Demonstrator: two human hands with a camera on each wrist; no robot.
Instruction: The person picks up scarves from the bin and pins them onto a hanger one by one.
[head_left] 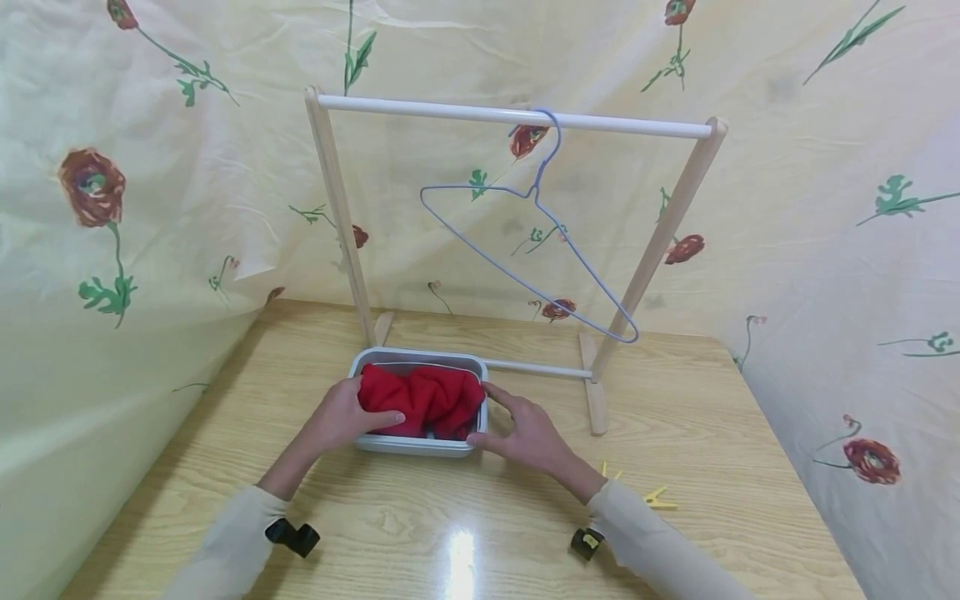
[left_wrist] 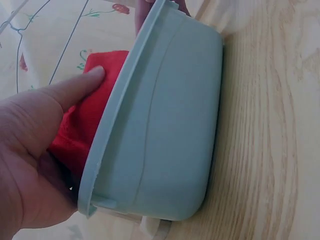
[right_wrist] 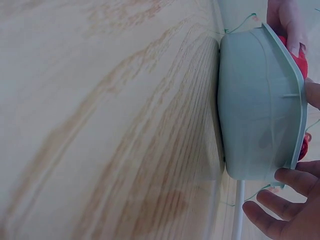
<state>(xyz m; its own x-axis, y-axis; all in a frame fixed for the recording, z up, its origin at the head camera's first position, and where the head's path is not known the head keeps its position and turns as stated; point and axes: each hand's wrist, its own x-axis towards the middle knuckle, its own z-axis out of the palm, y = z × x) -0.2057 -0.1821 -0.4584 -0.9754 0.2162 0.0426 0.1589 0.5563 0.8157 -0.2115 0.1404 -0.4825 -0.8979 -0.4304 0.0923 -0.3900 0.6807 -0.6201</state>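
The red cloth (head_left: 427, 396), lying lengthwise left to right in the bin (head_left: 416, 447), is gripped at its left by the left hand (head_left: 349, 414); the bin's right rim is touched by the spread right hand (head_left: 529, 433).

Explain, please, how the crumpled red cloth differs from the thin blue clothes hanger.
The crumpled red cloth lies in a pale plastic tub, while the thin blue clothes hanger hangs from a white rod. The cloth is a bunched, soft-looking mass; the hanger is a slender, open outline. The left hand touches the cloth, whereas no hand touches the hanger. Both appear to be one plain colour.
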